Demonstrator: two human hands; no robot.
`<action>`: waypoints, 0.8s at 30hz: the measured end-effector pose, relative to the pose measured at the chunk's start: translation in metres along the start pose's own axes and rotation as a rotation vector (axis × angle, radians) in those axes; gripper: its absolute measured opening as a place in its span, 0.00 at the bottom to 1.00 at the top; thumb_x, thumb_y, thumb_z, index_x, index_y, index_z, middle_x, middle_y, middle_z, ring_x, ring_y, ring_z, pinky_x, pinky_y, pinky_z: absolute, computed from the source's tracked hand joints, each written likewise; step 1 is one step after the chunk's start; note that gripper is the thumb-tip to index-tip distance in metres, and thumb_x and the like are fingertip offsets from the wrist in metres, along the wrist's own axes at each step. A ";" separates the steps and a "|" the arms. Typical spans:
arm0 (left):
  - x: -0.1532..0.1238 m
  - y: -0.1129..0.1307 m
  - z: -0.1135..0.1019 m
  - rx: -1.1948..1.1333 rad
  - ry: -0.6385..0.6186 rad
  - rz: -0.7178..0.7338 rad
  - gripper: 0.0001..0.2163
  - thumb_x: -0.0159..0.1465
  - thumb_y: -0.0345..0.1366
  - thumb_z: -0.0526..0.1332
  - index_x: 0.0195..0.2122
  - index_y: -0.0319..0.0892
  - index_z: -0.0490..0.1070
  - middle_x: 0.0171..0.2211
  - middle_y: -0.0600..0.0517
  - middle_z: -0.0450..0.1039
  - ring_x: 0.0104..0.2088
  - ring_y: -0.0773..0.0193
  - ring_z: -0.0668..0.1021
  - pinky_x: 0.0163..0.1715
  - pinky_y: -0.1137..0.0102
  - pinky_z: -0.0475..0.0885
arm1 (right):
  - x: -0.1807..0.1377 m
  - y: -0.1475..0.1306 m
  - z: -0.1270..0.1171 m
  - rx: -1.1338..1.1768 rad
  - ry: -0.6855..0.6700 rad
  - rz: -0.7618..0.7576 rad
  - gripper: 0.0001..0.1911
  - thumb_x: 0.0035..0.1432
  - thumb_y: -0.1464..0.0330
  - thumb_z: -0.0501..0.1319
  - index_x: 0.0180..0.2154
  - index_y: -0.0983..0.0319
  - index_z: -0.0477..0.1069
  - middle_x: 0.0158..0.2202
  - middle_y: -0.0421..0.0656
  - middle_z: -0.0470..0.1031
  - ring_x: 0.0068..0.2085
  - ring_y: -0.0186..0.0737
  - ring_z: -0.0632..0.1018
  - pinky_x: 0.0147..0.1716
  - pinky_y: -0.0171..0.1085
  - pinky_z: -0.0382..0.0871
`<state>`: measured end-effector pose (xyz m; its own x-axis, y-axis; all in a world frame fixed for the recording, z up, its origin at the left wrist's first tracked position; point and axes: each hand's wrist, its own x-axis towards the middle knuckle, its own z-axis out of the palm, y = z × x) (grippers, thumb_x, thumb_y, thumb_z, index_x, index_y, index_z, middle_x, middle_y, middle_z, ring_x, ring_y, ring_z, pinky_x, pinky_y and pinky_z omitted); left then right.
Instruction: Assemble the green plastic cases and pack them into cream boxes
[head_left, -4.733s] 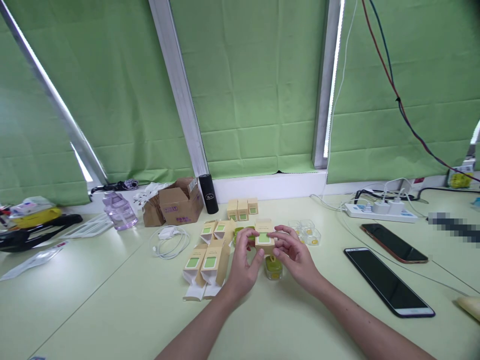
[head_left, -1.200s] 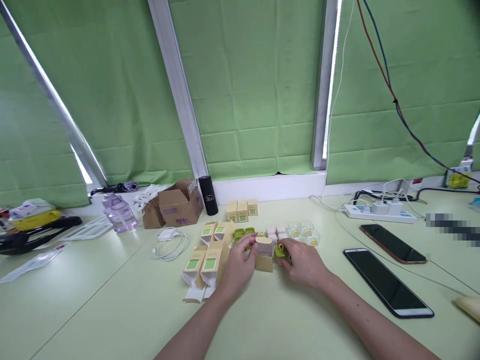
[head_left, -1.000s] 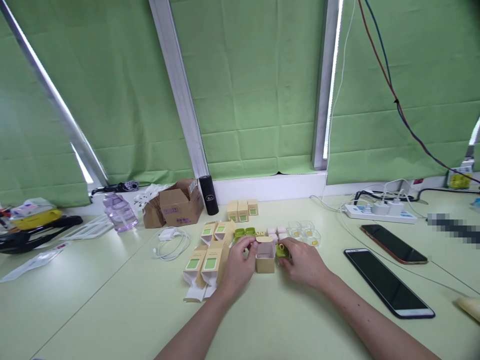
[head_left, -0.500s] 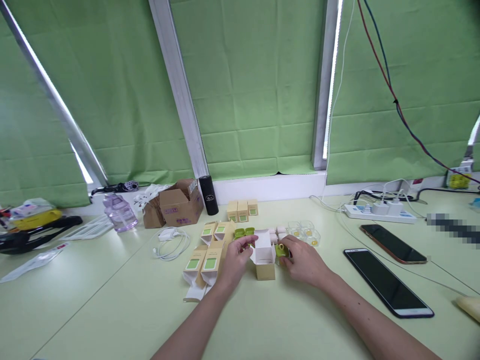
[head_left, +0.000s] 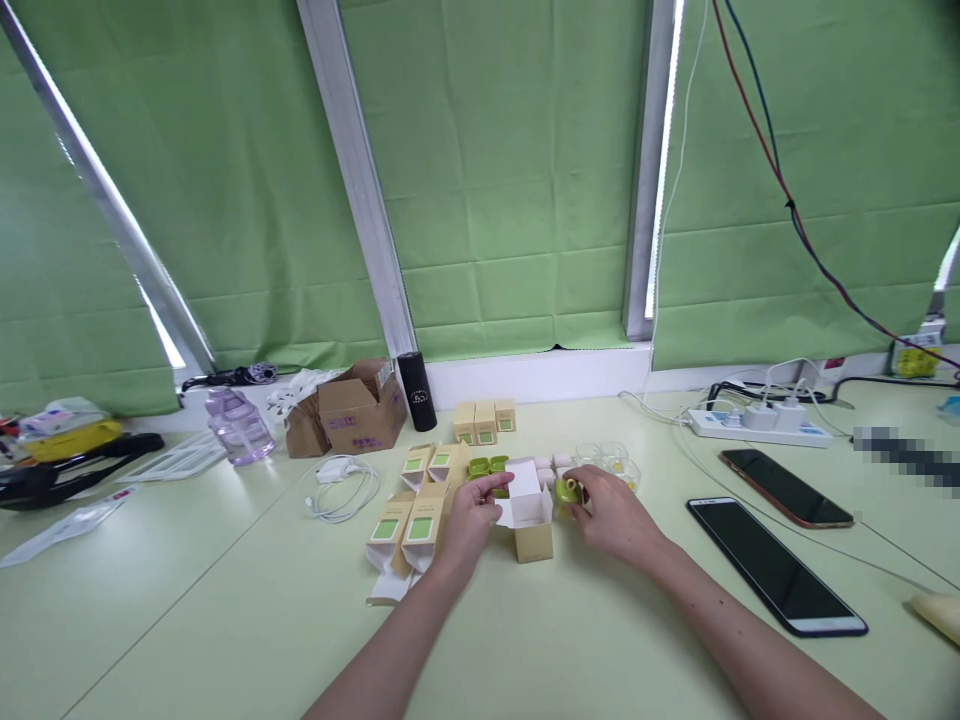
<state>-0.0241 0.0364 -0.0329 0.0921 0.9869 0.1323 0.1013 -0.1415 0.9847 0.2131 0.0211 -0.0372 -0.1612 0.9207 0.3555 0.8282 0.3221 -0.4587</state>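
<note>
A small tan carton (head_left: 534,543) stands upright on the table with its white top flaps open. My left hand (head_left: 470,520) pinches the carton's flaps on the left side, its index finger against the raised lid. To the right of the carton, my right hand (head_left: 609,512) holds a small green container (head_left: 568,491) with a pale ring-like opening on top. The fingers hide part of that container. Behind the carton sit several green cups (head_left: 487,466), pale pink cylinders (head_left: 561,461) and clear round cups (head_left: 615,458) with yellow spots inside.
Several tan boxes (head_left: 421,522) with green labels lie left of my left hand; smaller ones (head_left: 485,422) stand farther back. Two phones (head_left: 776,565) lie at right, before a power strip (head_left: 761,425). A white cable (head_left: 345,490), cardboard box (head_left: 364,412), black cylinder (head_left: 417,392) and purple bottle (head_left: 240,428) are at left.
The green container in my right hand has moved slightly right and up, away from the carton. The carton has shifted a little to the right, with my left hand still at its flaps.
</note>
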 end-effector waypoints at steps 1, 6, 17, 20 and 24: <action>0.000 0.000 0.000 0.004 0.002 0.003 0.28 0.43 0.28 0.58 0.47 0.38 0.83 0.36 0.48 0.77 0.33 0.62 0.70 0.33 0.69 0.62 | 0.001 0.002 -0.001 0.042 0.052 0.009 0.14 0.59 0.72 0.62 0.48 0.62 0.75 0.46 0.49 0.80 0.42 0.46 0.79 0.43 0.41 0.69; -0.003 0.006 0.003 0.011 0.013 0.008 0.29 0.43 0.27 0.58 0.48 0.38 0.83 0.34 0.49 0.75 0.30 0.64 0.66 0.32 0.70 0.59 | 0.007 0.010 -0.007 0.386 0.353 0.062 0.19 0.64 0.57 0.60 0.52 0.61 0.73 0.49 0.51 0.79 0.43 0.48 0.79 0.35 0.41 0.75; -0.002 -0.004 0.004 -0.018 -0.012 0.044 0.29 0.45 0.29 0.59 0.50 0.38 0.82 0.37 0.47 0.76 0.31 0.65 0.66 0.33 0.70 0.61 | -0.012 -0.029 0.000 0.751 0.304 -0.063 0.21 0.69 0.55 0.57 0.58 0.57 0.67 0.54 0.50 0.73 0.49 0.48 0.77 0.31 0.37 0.76; 0.000 -0.008 0.004 -0.026 -0.016 0.061 0.28 0.45 0.29 0.59 0.49 0.39 0.82 0.36 0.48 0.76 0.30 0.65 0.66 0.33 0.70 0.61 | -0.013 -0.031 0.003 0.706 0.258 -0.127 0.20 0.70 0.56 0.55 0.59 0.56 0.66 0.56 0.50 0.73 0.51 0.47 0.76 0.34 0.37 0.76; 0.002 -0.010 0.004 -0.021 -0.015 0.070 0.28 0.45 0.28 0.59 0.48 0.39 0.82 0.32 0.50 0.74 0.29 0.66 0.65 0.32 0.71 0.60 | -0.012 -0.027 0.005 0.640 0.213 -0.164 0.19 0.71 0.58 0.53 0.60 0.55 0.64 0.58 0.50 0.71 0.50 0.46 0.77 0.35 0.38 0.77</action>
<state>-0.0206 0.0398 -0.0433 0.1131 0.9735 0.1990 0.0738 -0.2079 0.9754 0.1899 0.0026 -0.0337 -0.0941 0.8066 0.5836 0.3119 0.5806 -0.7521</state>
